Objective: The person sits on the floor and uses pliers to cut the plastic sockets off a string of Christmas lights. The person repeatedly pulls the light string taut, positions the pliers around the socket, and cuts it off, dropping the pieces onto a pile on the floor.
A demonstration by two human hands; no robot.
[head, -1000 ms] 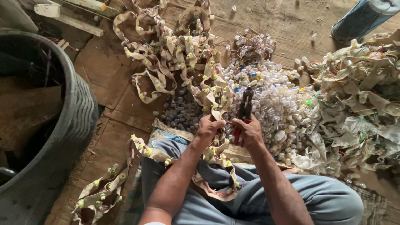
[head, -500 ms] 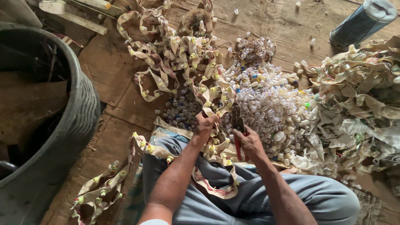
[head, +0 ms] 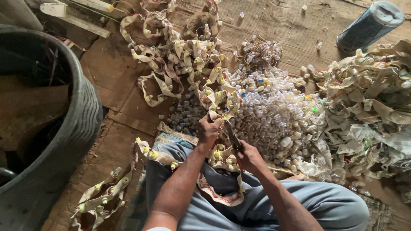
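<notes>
Left hand (head: 209, 129): fingers closed, pinching a beige plastic strip studded with small yellow-tipped spouts (head: 216, 102).
Right hand (head: 248, 155): fist wrapped round dark scissors with a red handle (head: 232, 136), blades at the strip just beside the left hand.
Done: heap of small clear plastic caps (head: 274, 115) just beyond the hands.
Left: tangled strips ahead (head: 171, 55) and far right (head: 368, 85).
Surroundings: wooden floor (head: 115, 77); black ribbed tub (head: 72, 128) far left.

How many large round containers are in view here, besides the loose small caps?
2. A big dark round tub fills the left edge; a blue-grey cylindrical canister with a pale lid lies tilted at the top right. Others may lie outside the frame.
</notes>
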